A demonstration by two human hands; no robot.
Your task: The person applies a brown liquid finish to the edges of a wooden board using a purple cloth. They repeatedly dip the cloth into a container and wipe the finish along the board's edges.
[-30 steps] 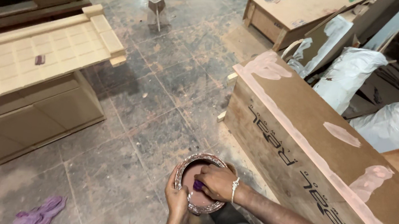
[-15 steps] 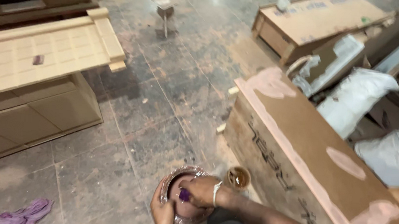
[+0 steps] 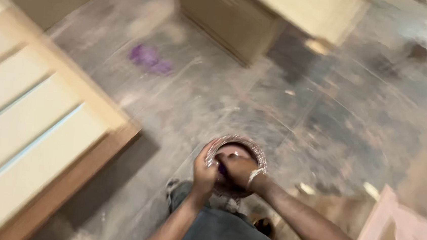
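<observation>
A round tin (image 3: 246,144) with pinkish paste on its rim and inside is held in front of my body. My left hand (image 3: 203,172) grips the tin's left side. My right hand (image 3: 236,167) reaches into the tin from the right, fingers closed around a small purple thing that is mostly hidden. A bracelet shows on my right wrist. The whole picture is blurred by motion.
A pale wooden panelled piece (image 3: 29,136) lies at the left. A wooden cabinet (image 3: 262,17) stands at the top middle. A purple cloth (image 3: 149,59) lies on the dusty grey floor (image 3: 325,123). A board smeared with pink filler (image 3: 407,237) is at the lower right.
The view has swung round sharply: the cabinet and purple cloth now sit at the top. Both hands stay on the tin, the right one still inside it.
</observation>
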